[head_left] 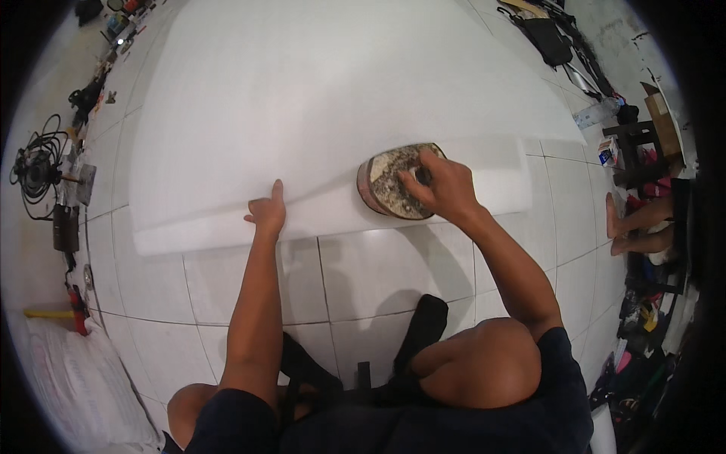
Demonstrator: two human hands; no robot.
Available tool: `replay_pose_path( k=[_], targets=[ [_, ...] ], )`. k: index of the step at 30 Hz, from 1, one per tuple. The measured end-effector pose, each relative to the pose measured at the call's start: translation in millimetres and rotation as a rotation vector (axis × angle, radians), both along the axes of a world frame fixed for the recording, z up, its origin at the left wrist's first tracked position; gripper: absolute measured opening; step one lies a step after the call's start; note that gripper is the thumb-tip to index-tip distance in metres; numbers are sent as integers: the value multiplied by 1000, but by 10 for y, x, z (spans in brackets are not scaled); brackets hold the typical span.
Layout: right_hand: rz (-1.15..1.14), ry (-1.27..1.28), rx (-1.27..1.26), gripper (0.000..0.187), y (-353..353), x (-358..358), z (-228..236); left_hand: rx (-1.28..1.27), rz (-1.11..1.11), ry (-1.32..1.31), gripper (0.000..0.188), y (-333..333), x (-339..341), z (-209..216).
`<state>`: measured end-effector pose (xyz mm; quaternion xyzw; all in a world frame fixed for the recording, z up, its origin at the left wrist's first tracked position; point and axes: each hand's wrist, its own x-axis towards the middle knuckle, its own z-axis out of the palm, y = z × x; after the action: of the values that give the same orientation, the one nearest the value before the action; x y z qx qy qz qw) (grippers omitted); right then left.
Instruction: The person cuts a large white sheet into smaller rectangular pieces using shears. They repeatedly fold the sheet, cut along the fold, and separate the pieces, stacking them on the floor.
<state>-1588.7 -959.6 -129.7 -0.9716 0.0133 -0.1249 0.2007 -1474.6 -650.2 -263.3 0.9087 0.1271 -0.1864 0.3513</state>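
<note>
A large white foam-like sheet (302, 83) lies over the tiled floor before me. Along its near edge runs a folded-over strip (325, 208). My left hand (268, 212) rests on that strip, thumb stretched out and fingers apart, pressing on the material. In my right hand (450, 185) is what looks like a thick roll of tape (389, 181), its flat side speckled with dirt and its rim brownish. The thumb and fingers close around its middle opening. The roll is at the strip, right of my left hand; whether it touches the sheet I cannot tell.
My dark-socked feet (423, 321) are on the tiles close to the near edge. At left stand a fan-like thing with coiled cable (41, 170) and a white sack (83, 378). Another person's bare legs (643, 219) show at right, amid clutter and a dark stool (635, 151).
</note>
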Motion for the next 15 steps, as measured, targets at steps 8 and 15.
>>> replay_pose_path(
  k=[8, 15],
  targets=[
    [83, 111, 189, 32, 247, -710, 275, -9, 13, 60, 95, 62, 9, 19],
    [215, 233, 97, 28, 470, -1096, -105, -50, -42, 68, 85, 100, -98, -22]
  ],
)
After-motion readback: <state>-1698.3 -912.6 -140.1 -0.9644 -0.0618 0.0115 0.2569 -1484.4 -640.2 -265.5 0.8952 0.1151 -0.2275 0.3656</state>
